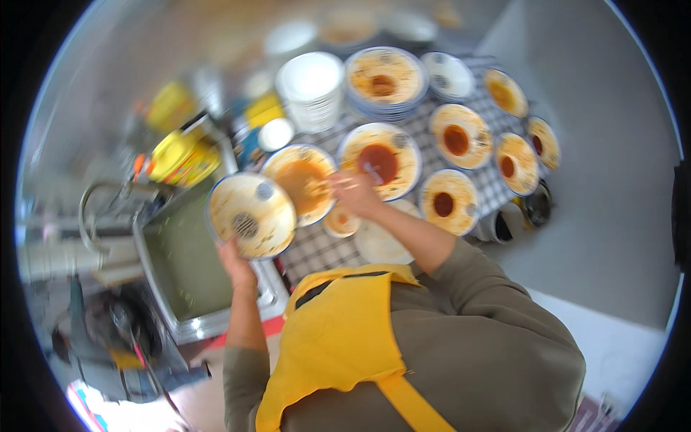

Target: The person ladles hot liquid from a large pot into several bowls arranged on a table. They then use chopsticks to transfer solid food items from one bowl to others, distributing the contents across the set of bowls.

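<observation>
My left hand [237, 264] grips the rim of a soiled white bowl [270, 200] with a blue edge. That bowl is tilted beside the sink, its stained inside facing me. My right hand [354, 193] is over the right rim of a bowl of cloudy orange broth [294, 175]. Its fingers are curled and blurred, with pale scraps near the fingertips; whether it holds them is unclear. Just behind this hand stands a bowl with dark red liquid [378, 162]. A small stained dish [341, 220] and a whitish plate [378, 237] lie under my right forearm.
A metal sink [189, 270] of murky water, with a curved faucet [89, 216], is at left. Behind it stands a yellow bottle [183, 156]. Stacked white bowls [310, 81], stacked soiled bowls [386, 75] and several sauce-stained bowls [461, 137] cover the checked cloth [318, 254].
</observation>
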